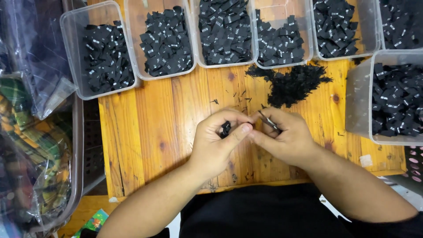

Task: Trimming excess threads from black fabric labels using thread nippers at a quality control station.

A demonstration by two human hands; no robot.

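Observation:
Both hands meet over the middle of the wooden table [150, 132]. My left hand [218, 141] is curled around a small bunch of black fabric labels [225, 128], thumb pressed toward the other hand. My right hand [284, 139] grips small metal snips [268, 121], whose blades point up and left toward the labels. A loose heap of black trimmings [293, 83] lies just beyond the hands.
Several clear plastic tubs [70, 57] filled with black labels line the table's far edge, and another tub [357, 110] stands at the right. Bagged plaid fabric [26, 145] sits in a bin at the left. Small black scraps dot the wood.

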